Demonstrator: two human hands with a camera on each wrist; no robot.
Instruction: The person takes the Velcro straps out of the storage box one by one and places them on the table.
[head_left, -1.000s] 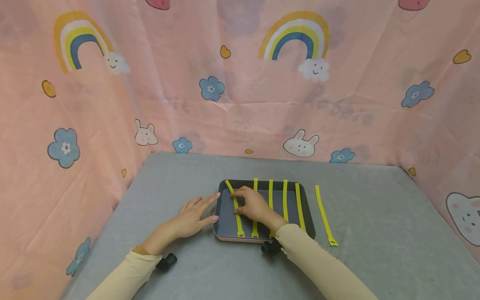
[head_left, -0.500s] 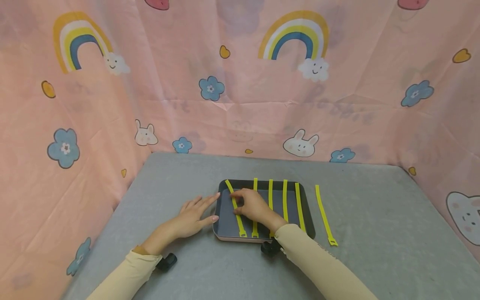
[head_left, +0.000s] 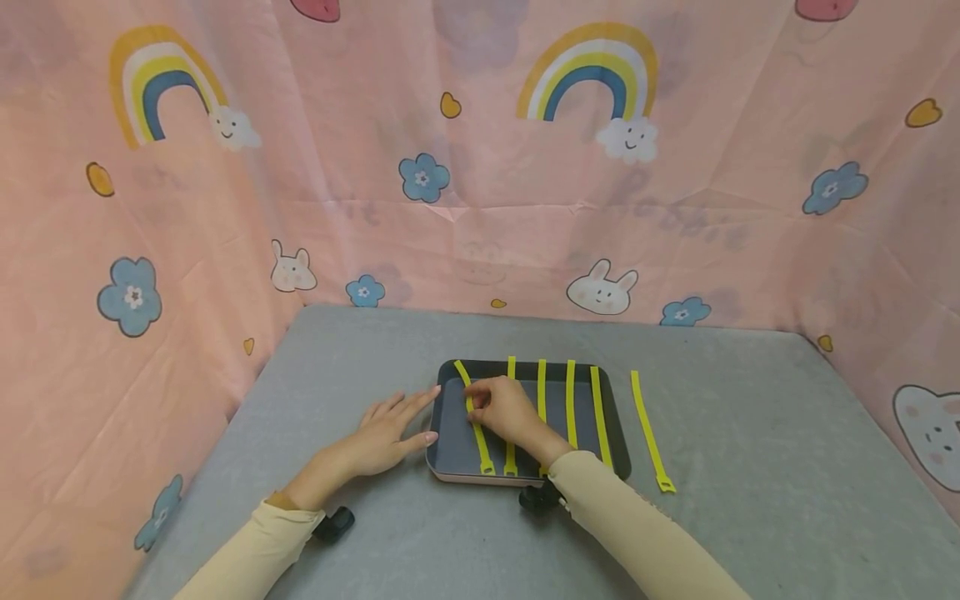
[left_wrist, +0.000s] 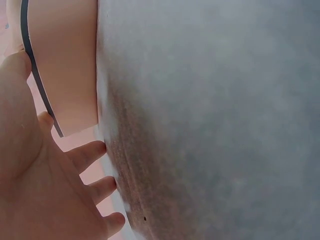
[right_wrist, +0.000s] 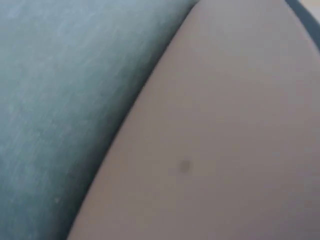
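Note:
A shallow dark-lined baking tray (head_left: 448, 437) with a pinkish outer wall (left_wrist: 65, 65) stands on the table. Across it lie several yellow hook-and-loop cable ties, slotted ends toward me. My right hand (head_left: 512, 412) reaches over the tray and pinches the leftmost cable tie (head_left: 481, 442) around its middle, between thumb and fingers; this tie slants and bends slightly. Fingers spread, my left hand (head_left: 381, 437) rests at the tray's left side, thumb and index fingertip right at the rim. In the right wrist view only the tray's outer wall (right_wrist: 210, 120) and tabletop show, without the hand.
Another yellow cable tie (head_left: 649, 433) lies on the grey cloth-covered table (head_left: 765, 433), right of the tray. A tie (head_left: 512, 457) next to the pinched one runs partly beneath my right hand. Pink patterned curtain (head_left: 495, 225) encloses the table's back and sides.
The slotted end of the leftmost cable tie has shifted slightly to the right, and its far end a little too. My right hand has moved very slightly; my left hand stays put.

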